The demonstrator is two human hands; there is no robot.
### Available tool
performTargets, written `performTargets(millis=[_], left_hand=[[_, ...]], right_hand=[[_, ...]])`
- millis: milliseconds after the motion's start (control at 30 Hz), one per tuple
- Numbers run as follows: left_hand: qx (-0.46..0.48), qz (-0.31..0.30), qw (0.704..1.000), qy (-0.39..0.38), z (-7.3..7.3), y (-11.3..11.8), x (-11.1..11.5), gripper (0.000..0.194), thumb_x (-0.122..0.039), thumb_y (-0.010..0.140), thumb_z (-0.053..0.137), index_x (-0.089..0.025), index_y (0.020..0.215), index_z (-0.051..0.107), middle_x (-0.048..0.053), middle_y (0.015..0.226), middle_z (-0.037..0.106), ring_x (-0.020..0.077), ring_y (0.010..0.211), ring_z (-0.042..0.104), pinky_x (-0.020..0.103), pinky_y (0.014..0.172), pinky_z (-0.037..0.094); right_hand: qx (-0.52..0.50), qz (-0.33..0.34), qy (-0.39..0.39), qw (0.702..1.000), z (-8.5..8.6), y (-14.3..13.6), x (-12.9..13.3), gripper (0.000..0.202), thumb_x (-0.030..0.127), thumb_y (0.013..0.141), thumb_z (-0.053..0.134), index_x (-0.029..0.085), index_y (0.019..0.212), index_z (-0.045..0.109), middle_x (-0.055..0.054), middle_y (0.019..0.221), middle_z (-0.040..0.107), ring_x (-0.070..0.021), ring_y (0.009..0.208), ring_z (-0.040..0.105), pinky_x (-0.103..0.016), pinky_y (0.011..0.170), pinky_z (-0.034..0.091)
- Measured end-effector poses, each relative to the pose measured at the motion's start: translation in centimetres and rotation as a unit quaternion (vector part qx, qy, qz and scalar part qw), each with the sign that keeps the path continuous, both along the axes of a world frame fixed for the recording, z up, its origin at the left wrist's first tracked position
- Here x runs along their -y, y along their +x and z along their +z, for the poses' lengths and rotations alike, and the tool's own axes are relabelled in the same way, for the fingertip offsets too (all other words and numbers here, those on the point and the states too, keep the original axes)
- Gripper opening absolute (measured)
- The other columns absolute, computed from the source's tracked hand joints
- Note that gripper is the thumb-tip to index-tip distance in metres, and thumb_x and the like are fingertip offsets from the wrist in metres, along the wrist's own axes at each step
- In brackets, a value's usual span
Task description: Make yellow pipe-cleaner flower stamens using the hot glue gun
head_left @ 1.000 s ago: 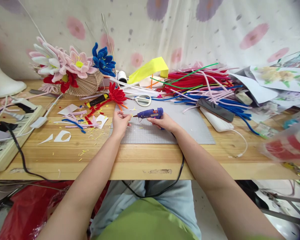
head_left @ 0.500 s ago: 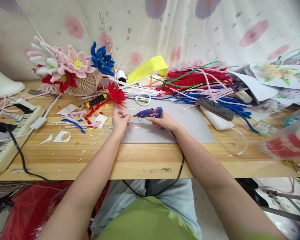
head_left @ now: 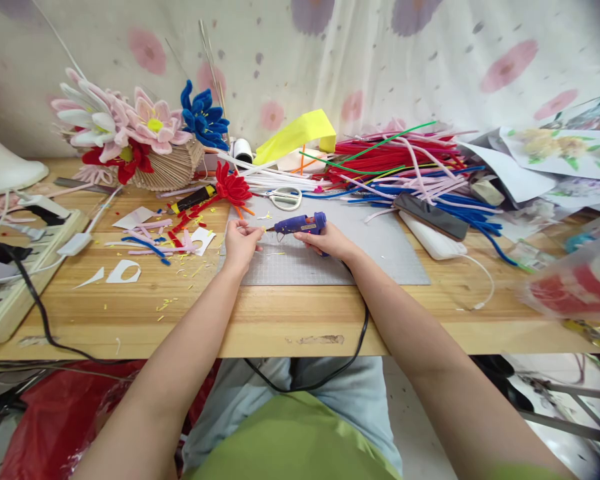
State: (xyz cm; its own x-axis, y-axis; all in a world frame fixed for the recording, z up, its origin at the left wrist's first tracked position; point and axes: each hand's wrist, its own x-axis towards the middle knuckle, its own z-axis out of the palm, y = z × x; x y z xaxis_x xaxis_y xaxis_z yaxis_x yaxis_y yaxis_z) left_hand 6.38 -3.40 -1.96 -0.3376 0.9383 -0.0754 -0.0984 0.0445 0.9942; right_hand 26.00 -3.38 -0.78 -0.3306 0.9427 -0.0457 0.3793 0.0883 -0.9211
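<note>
Gripping a glue gun (head_left: 300,225) in the right hand (head_left: 330,241), with fingers wrapped round the handle; aiming the nozzle (head_left: 271,229) leftward, low over the mat (head_left: 330,272), right up to the fingertips of the left hand (head_left: 241,248), whether touching or just short of contact impossible to tell; pinching with thumb and fingers in the left hand, apparently on a small pale piece (head_left: 263,229), too small to name.

Could burn the left fingertips through a slight forward slip of the right hand, given a nozzle so near and probably hot; could string excess glue onto the mat beneath both hands through too long a squeeze; could lose the piece through a loose pinch, or skew it by pushing too hard.

With a black cord (head_left: 363,327) running below the right wrist, over the edge of the table (head_left: 290,313) and across the lap (head_left: 360,393), could be jerked off line by a shift of the knees.

Could also foul any drip with the yellow sliver (head_left: 276,253) between the hands; could bump the red flower (head_left: 233,187) just beyond the left hand, or the scissors (head_left: 286,198) beyond the gun, by reaching forward carelessly.
</note>
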Motion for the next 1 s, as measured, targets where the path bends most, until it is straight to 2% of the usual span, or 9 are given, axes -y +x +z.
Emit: performTargets(millis=[400, 733, 1000], left_hand=[[-0.001, -0.010, 1.000, -0.008, -0.07, 0.01, 0.07, 0.043, -0.018, 0.052, 0.067, -0.021, 0.083, 0.038, -0.006, 0.063, 0.055, 0.0090, 0.054, 0.053, 0.015, 0.038, 0.038], [-0.010, -0.020, 1.000, -0.009, -0.28, 0.01, -0.05, 0.042, -0.018, 0.054, 0.067, -0.021, 0.083, 0.037, -0.006, 0.063, 0.056, 0.0090, 0.053, 0.052, 0.015, 0.038, 0.038], [-0.003, -0.022, 1.000, -0.007, -0.18, 0.00, 0.05, 0.044, -0.019, 0.052, 0.068, -0.021, 0.083, 0.037, -0.006, 0.064, 0.056, 0.0095, 0.053, 0.053, 0.015, 0.038, 0.038]], right_hand=[[-0.010, 0.001, 0.004, 1.000, 0.22, 0.01, 0.04, 0.047, 0.062, 0.066, 0.063, 0.017, 0.070, 0.051, 0.004, 0.053, 0.050, -0.0047, 0.039, 0.038, -0.021, 0.038, 0.030], [-0.003, -0.004, 0.002, 1.000, 0.57, -0.03, 0.25, 0.049, 0.065, 0.065, 0.061, 0.018, 0.062, 0.048, 0.004, 0.048, 0.046, -0.0052, 0.038, 0.038, -0.022, 0.038, 0.030], [0.000, -0.003, -0.002, 1.000, 0.64, -0.06, 0.27, 0.047, 0.062, 0.067, 0.062, 0.018, 0.064, 0.048, 0.004, 0.051, 0.048, -0.0055, 0.039, 0.038, -0.023, 0.039, 0.031]])
